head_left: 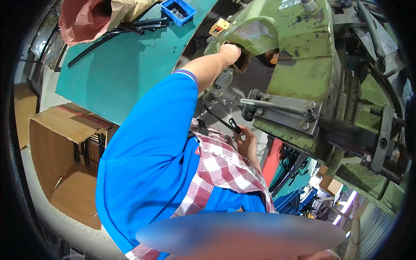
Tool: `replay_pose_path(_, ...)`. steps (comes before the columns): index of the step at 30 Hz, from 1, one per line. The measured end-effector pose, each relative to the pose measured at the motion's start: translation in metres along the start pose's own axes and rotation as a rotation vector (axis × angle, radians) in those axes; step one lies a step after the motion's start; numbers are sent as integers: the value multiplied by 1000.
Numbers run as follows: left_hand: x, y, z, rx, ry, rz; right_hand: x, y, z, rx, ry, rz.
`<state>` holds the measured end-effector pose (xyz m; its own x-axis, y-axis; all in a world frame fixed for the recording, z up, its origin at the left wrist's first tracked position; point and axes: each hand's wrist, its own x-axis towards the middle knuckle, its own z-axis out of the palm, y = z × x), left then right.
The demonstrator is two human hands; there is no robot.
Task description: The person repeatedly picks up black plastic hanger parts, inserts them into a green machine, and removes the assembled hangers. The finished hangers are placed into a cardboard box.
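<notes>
While the left hand (230,52) is at a carton (244,64), its grip hidden, the right hand (248,139) holds a black rod-like part (234,125) beside the green machine (299,82); probably a fetch or drop-off, next needing a clean withdrawal.

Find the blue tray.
In the head view, the blue tray is at the top, left of centre, on the green table beside black rods.

Slim black rod (221,120) held at a slant
</notes>
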<state>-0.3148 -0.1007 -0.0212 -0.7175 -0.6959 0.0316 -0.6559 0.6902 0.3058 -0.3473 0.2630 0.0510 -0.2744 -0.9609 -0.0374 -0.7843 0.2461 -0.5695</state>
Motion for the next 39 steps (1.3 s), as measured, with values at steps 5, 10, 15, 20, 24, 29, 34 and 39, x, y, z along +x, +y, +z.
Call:
replay_pose_path(5, -2, -5, 9, -124, 27, -48, 5, -11, -1, 87, -15, 5)
replay_pose_path(10, -15, -4, 4, -477, 13, -114, 9, -11, 2, 154, -36, 33)
replay_pose_path(15, -83, 1, -17, -934, -284, -233, 21, 5, 13, 187, -88, -23)
replay_pose_path(20, -132, 5, -57, -1131, -466, -269, 40, 25, 24, 259, -100, -123)
replay_pose_path(24, -141, 7, -75, -941, -514, -83, 55, 31, 30, 323, -109, -170)
replay_pose_path(29, -145, 7, -71, -639, -491, -77, 68, 20, 25, 264, -109, -212)
replay_pose_path(34, -165, 3, -70, -587, -300, -136, 84, 1, 21, 292, 17, -221)
replay_pose_path(39, -180, 17, -86, -1231, -445, -354, 98, -7, 25, 291, 86, -295)
